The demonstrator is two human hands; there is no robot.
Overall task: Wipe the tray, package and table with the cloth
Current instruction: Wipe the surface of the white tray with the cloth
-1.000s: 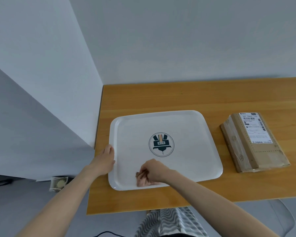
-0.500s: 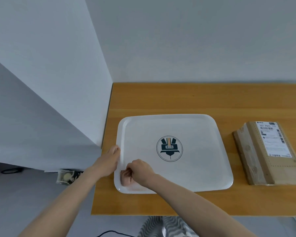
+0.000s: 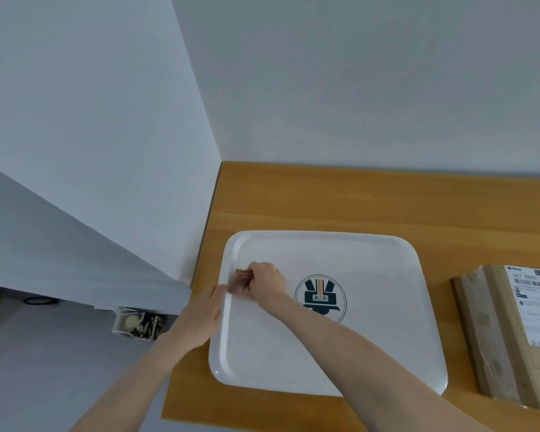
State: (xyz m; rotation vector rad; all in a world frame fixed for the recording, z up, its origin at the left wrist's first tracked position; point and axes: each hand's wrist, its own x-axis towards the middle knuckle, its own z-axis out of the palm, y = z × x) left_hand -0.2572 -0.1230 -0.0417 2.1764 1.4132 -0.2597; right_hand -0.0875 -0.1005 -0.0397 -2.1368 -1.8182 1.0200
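Note:
A white tray (image 3: 371, 266) with a round dark logo lies on the wooden table (image 3: 325, 198). My right hand (image 3: 267, 283) grips a small brownish cloth (image 3: 240, 279) and presses it on the tray's left side, near the rim. Flat against the tray's left edge rests my left hand (image 3: 201, 318), fingers straight, thumb near the cloth. A brown cardboard package (image 3: 508, 338) with a white shipping label lies on the table to the right of the tray, partly cut off by the frame edge.
White walls meet at the table's back left corner. The table's left edge runs close beside the tray. Below the table on the left, a small patterned box (image 3: 138, 324) sits on the grey floor.
My right hand has slid the cloth from the tray's near edge to the left, then away from me along the left side. My left hand stays at the left rim. The camera view shifted left.

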